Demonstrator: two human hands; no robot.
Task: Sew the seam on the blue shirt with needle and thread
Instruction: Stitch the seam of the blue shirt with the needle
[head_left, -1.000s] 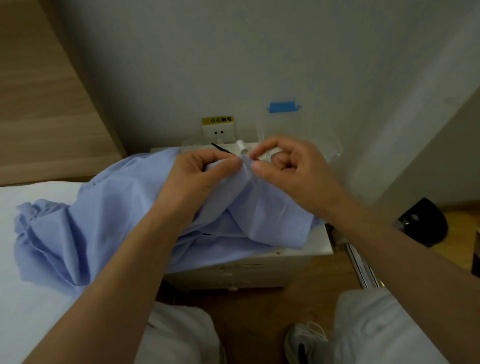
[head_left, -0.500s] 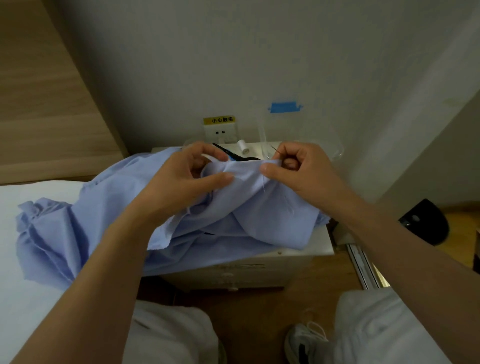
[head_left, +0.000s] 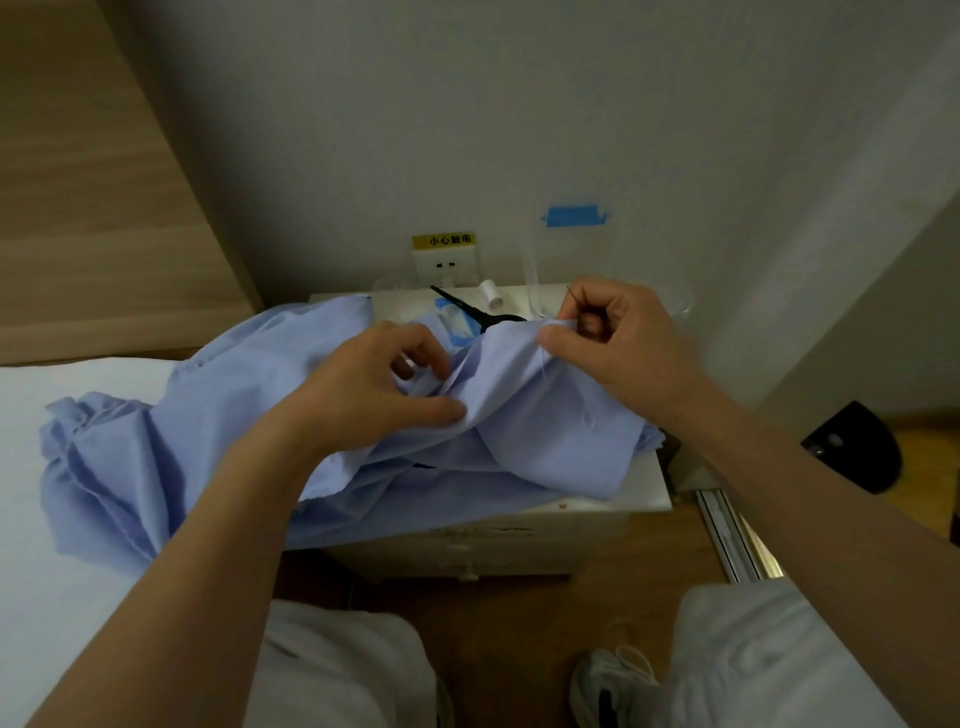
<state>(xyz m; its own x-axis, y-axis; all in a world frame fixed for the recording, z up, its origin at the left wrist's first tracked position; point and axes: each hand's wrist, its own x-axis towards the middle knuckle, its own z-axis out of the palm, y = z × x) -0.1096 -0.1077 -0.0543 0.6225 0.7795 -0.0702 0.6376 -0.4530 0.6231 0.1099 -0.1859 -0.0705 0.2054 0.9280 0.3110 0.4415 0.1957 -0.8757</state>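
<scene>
The blue shirt (head_left: 218, 447) lies crumpled across the white bed and over the white nightstand (head_left: 644, 499). My left hand (head_left: 374, 384) grips a fold of its cloth between thumb and curled fingers. My right hand (head_left: 618, 338) pinches the raised cloth edge, and a thin needle (head_left: 571, 295) sticks up from its fingers. A pale thread (head_left: 587, 415) hangs down over the cloth below that hand. Black scissors (head_left: 470, 312) and a white thread spool (head_left: 490, 294) lie on the nightstand behind the shirt.
A wall socket (head_left: 445, 265) with a yellow label sits behind the nightstand. A clear plastic container (head_left: 530, 270) stands at the back right. A black object (head_left: 857, 447) lies on the wooden floor at right. My knees and a shoe show below.
My hands have drawn apart: the left moved down and left along the cloth, the right moved right with the needle. The scissors and spool are now uncovered between them.
</scene>
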